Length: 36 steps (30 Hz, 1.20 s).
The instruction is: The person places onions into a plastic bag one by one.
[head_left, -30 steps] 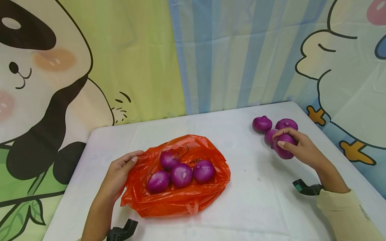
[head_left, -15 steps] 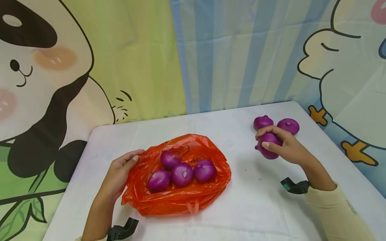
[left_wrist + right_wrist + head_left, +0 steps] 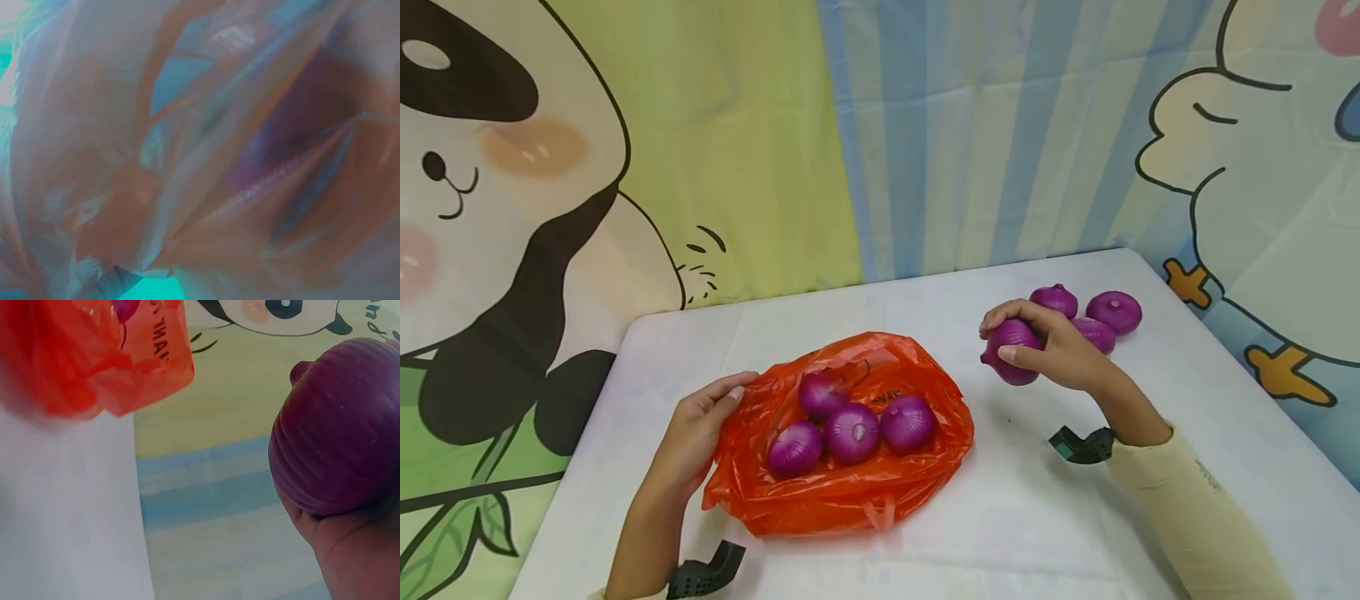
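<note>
In the head view, an orange-red plastic bag [image 3: 820,517] lies with its mouth spread on the white table, and several purple onions [image 3: 852,433] sit inside. My left hand [image 3: 688,433] pinches the bag's left rim between thumb and fingers. Bag film [image 3: 206,244] fills the left wrist view, blurred. Above the table, to the right of the bag, my right hand [image 3: 1060,346] grips a purple onion [image 3: 1011,352], thumb on the near side. That same onion [image 3: 340,431] looms large in the right wrist view, its stubby tip pointing away from the palm.
Behind my right hand, a few more onions [image 3: 1114,312] rest near the table's far right corner. Cartoon-printed cloth [image 3: 940,142] hangs along the back and right edges of the white table [image 3: 970,533].
My right hand has carried the onion leftward from the group, closer to the bag. An onion that it covered shows again behind it. The left hand and bag have stayed put.
</note>
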{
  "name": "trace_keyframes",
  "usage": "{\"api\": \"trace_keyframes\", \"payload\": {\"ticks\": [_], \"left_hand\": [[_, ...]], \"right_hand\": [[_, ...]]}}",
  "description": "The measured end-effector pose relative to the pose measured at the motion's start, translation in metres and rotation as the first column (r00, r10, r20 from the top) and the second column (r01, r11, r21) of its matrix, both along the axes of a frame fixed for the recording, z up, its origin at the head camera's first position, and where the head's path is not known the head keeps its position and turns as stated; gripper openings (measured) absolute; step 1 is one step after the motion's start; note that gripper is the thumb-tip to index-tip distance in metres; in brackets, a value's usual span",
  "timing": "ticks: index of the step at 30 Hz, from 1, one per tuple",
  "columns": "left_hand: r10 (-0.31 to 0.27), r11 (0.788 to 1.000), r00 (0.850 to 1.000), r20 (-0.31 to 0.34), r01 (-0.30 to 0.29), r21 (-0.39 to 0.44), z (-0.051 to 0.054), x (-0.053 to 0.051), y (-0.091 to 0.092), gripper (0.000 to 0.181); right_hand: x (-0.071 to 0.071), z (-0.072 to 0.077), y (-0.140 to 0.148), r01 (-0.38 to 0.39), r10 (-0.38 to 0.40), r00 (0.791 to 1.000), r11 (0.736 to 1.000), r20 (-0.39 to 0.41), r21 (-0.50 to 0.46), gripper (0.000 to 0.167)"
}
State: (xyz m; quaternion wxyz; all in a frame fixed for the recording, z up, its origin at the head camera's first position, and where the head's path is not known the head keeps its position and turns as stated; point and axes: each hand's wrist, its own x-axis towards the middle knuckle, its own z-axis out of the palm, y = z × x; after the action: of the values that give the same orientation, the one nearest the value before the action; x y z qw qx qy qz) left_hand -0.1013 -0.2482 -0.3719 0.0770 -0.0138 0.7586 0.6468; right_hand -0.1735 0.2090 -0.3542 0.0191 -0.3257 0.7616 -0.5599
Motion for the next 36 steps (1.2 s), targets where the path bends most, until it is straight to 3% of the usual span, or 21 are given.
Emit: {"api": "trace_keyframes", "payload": {"ticks": [4,11,19,27,36], "left_hand": [[0.0,1.0,1.0,0.006,0.0,0.004,0.001,0.0,0.001,0.048],[-0.007,1.0,1.0,-0.004,0.007,0.006,0.003,0.001,0.002,0.048],[-0.001,1.0,1.0,-0.014,0.001,-0.02,0.003,0.003,0.003,0.047],[-0.003,1.0,1.0,-0.02,0.003,0.002,0.002,0.003,0.002,0.046],[0.007,1.0,1.0,-0.016,-0.007,-0.004,0.006,0.003,0.004,0.045]], "right_hand": [[-0.004,0.003,-0.016,-0.04,0.04,0.999,0.999,0.015,-0.033,0.032],[-0.012,0.011,-0.048,-0.171,0.175,0.984,0.978,0.023,-0.121,0.028],[-0.017,0.015,-0.08,-0.239,0.246,0.969,0.958,0.028,-0.161,0.026],[-0.023,0.011,-0.108,-0.33,0.338,0.94,0.936,0.044,-0.124,0.023],[-0.03,-0.003,-0.136,-0.388,0.39,0.907,0.921,0.16,-0.043,0.025]]}}
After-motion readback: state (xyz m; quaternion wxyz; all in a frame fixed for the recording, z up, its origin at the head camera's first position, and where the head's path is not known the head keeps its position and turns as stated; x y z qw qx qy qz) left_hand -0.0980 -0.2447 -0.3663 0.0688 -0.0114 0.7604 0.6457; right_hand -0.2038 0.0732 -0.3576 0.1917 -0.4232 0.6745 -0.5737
